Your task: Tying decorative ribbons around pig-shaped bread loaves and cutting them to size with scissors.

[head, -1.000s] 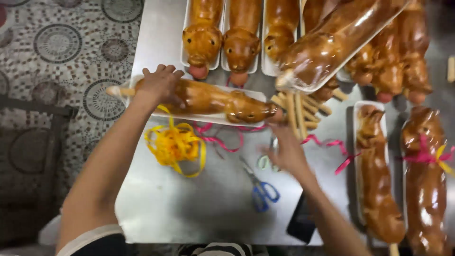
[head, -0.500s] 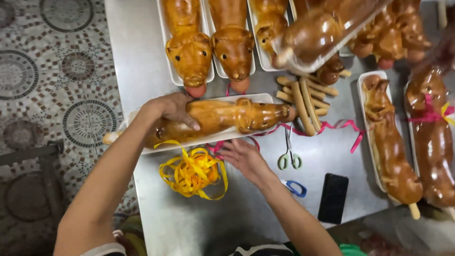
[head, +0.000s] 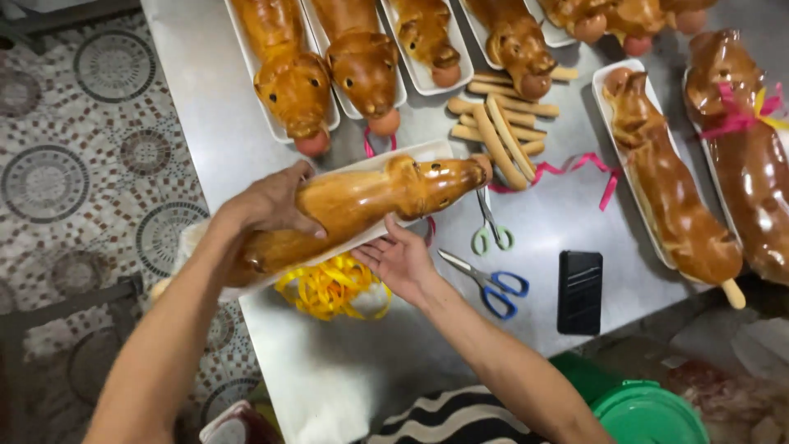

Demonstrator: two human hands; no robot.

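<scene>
A glazed brown pig-shaped bread (head: 370, 201) lies on a long white tray (head: 411, 153), tilted across the steel table (head: 205, 107). My left hand (head: 267, 201) rests on the bread's back half, fingers curled over it. My right hand (head: 401, 261) is under the tray's near edge, palm up, supporting it. A bundle of yellow ribbon (head: 329, 288) sits just below the tray, beside my right hand. A pink ribbon (head: 374, 146) shows behind the tray.
More pig breads on white trays (head: 296, 82) line the back and right side (head: 674, 189). Breadsticks (head: 501, 131), green scissors (head: 491, 232), blue scissors (head: 489, 284), a black phone (head: 579, 292) and a pink ribbon (head: 575, 168) lie on the table. A green bucket (head: 649, 411) stands near right.
The tray with the bread has been lifted and swung toward me, its tail end now past the table's left edge. My right hand moved from above the ribbon to under the tray.
</scene>
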